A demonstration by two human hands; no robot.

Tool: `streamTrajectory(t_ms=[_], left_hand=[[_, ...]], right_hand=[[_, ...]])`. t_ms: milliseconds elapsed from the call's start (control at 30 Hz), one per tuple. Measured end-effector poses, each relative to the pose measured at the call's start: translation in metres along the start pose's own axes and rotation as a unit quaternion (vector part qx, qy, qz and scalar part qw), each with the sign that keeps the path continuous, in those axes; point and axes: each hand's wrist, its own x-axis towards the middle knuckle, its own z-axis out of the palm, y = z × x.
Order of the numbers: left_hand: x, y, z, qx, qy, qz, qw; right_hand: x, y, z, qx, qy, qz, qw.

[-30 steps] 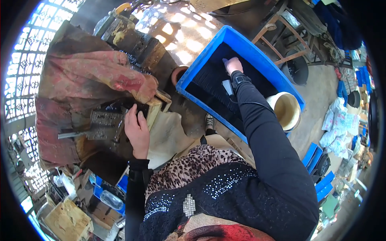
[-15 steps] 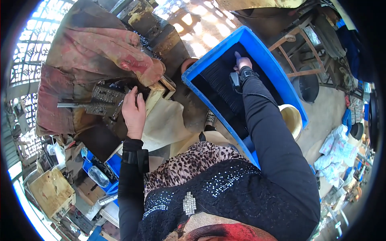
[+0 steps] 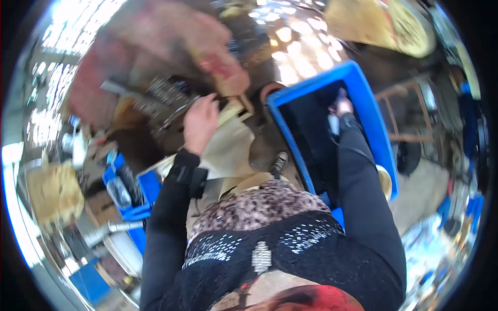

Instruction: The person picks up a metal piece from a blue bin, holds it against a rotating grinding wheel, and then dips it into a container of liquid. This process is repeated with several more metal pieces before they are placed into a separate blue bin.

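Observation:
My left hand (image 3: 201,124) is beside a dark, wet-looking metal block (image 3: 168,93) with a grey bar (image 3: 116,88) sticking out to its left. Its fingers look loosely stretched, and I make out nothing in them, though motion smears the view. My right hand (image 3: 344,107) reaches into the far right end of a blue plastic bin (image 3: 367,96). Dark contents (image 3: 311,140) lie in the bin; half a second ago they showed as rows of thin black strips. The right fingers are small and blurred, so their grip is hidden from me.
Stained red-brown cloth (image 3: 155,36) drapes over the machine behind the block. A pale sheet (image 3: 228,150) hangs between machine and bin. Right of the bin are a cream bucket (image 3: 384,182) and a wooden frame (image 3: 410,137). Smaller blue crates (image 3: 150,186) stand at left.
My view has swung, so the machine and bin appear farther right, and the picture is blurred. My left hand stays by the block, my right hand inside the bin.

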Motion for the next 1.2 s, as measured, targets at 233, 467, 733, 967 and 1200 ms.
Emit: streamTrajectory(t_ms=[233,467,733,967,1200], left_hand=[[-0.013,-0.022,-0.002,-0.014,0.039,-0.015,0.999],[-0.027,-0.016,-0.023,-0.164,0.104,0.004,0.981],[-0.122,-0.139,-0.152,-0.073,0.161,-0.032,0.984],[-0.172,-0.191,-0.177,-0.023,0.099,-0.034,0.994],[-0.174,-0.187,-0.176,-0.072,-0.004,-0.106,0.992]], right_hand=[[-0.098,-0.088,0.012,0.114,0.002,-0.084,0.99],[-0.205,-0.191,0.093,0.082,-0.086,-0.456,0.882],[-0.422,-0.204,0.274,-0.135,-0.208,-0.54,0.804],[-0.483,-0.198,0.413,-0.306,-0.051,-0.752,0.582],[-0.526,-0.189,0.45,-0.502,0.066,-0.651,0.566]])
